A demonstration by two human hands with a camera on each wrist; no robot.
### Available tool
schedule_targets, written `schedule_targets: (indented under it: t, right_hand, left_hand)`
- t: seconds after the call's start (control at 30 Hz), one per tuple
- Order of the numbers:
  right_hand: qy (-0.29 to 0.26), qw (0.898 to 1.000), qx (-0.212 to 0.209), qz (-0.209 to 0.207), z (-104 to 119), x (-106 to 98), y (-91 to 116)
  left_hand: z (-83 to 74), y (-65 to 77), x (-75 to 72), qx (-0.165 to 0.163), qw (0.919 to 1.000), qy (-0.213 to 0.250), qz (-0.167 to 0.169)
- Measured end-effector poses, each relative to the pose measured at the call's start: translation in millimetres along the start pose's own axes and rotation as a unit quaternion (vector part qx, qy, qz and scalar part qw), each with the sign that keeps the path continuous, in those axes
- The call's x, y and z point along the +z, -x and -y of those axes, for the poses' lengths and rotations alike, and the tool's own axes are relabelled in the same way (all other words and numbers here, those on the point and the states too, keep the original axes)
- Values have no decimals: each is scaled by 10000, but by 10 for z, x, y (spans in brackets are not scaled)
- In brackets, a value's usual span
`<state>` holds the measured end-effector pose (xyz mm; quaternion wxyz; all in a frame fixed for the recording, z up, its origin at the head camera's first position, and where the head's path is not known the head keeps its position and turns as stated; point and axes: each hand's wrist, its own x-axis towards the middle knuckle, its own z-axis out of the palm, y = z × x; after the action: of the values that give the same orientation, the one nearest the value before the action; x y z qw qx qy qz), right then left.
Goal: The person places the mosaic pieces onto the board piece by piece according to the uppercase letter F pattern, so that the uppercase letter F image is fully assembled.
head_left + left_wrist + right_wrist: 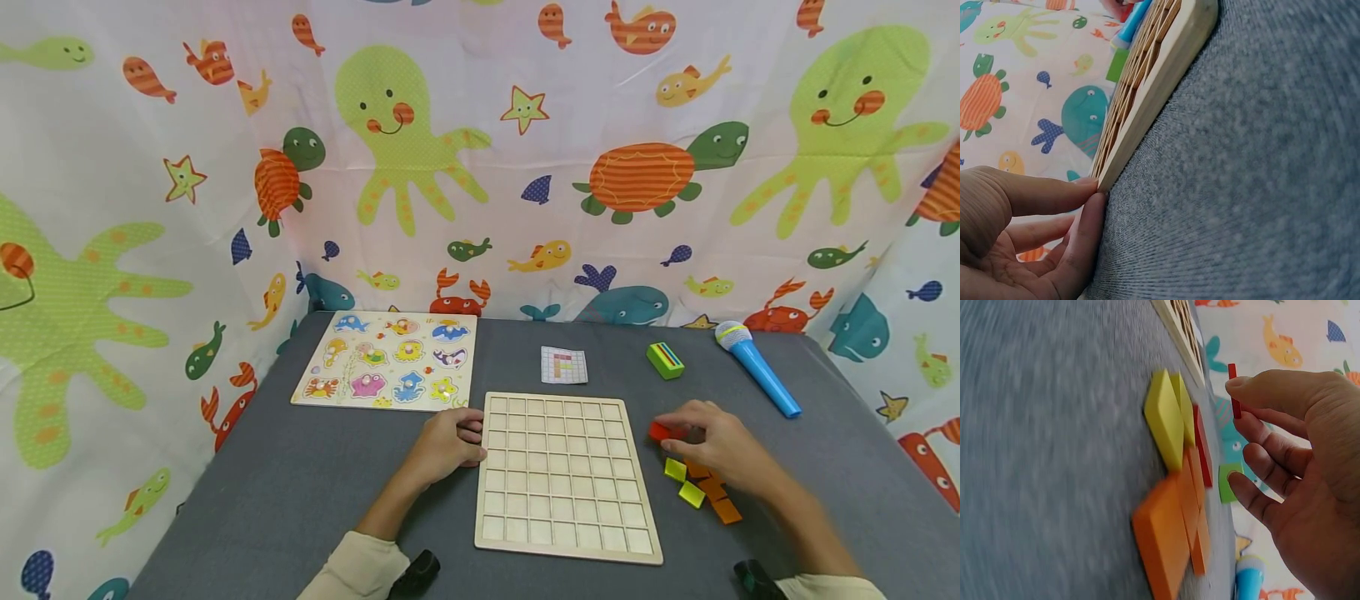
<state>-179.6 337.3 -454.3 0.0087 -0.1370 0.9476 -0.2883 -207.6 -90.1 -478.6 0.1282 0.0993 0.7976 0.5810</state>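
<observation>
At its left edge, a light wooden grid board is pinched between the thumb and fingers of my left hand; its squares hold no tiles. In the left wrist view, the board's side edge runs away from the fingertips along the grey cloth. My right hand pinches a thin red tile between thumb and index finger, above the table. Below that hand lie two yellow tiles, several orange tiles and another red tile, partly hidden by the others.
A wooden sea-animal peg puzzle lies at the back left. Behind the board are a small printed grid card, a green block with coloured stripes and a blue toy microphone. A patterned curtain closes off the table's back.
</observation>
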Motion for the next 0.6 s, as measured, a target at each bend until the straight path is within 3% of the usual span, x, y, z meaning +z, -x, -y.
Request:
schedule_targets:
  t: [0.6]
  right_hand:
    - [-260,9990,-364,54,342,221,-279]
  left_hand:
    - [-13,4,3,-55,10000,28,-61]
